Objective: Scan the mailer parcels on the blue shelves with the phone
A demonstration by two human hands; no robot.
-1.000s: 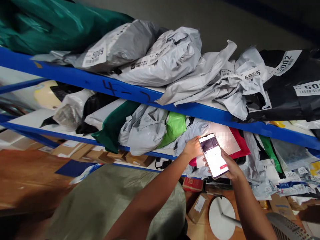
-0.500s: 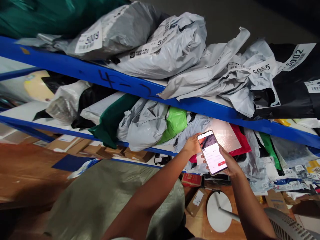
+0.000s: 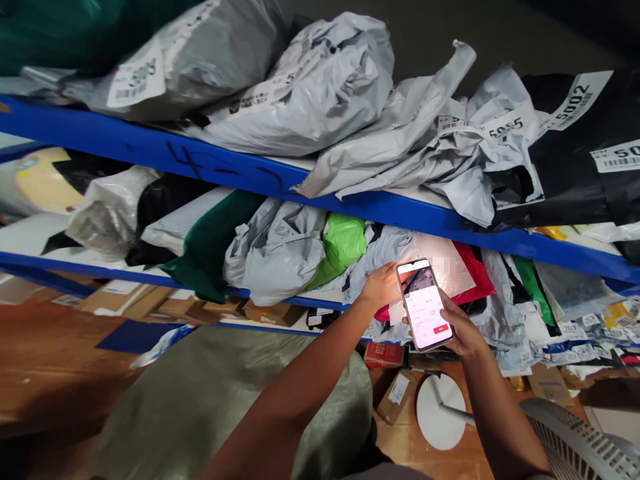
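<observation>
A smartphone [image 3: 425,307] with a lit screen is held in my right hand [image 3: 463,330], thumb along its right edge and fingers round the back. Its screen shows a camera picture at the top, white fields and a red button below. Behind the phone, a red parcel [image 3: 479,277] with a large white label [image 3: 440,267] sticks out of the middle shelf, brightly lit. My left hand [image 3: 381,285] is closed at the parcel's left side; the phone partly hides its fingertips. Left of it lie a grey mailer bag [image 3: 287,253] and a bright green bag [image 3: 344,243].
A blue shelf beam [image 3: 220,167] crosses above my hands, with numbered grey bags [image 3: 320,87] on it. Cardboard boxes [image 3: 177,305] sit lower down. A big olive sack [image 3: 210,400], a round white stand base [image 3: 440,412] and a white slatted object [image 3: 575,433] stand below.
The view has shifted slightly, so the upper shelf and its bags appear further left. Both hands and the phone keep nearly the same position over the red parcel.
</observation>
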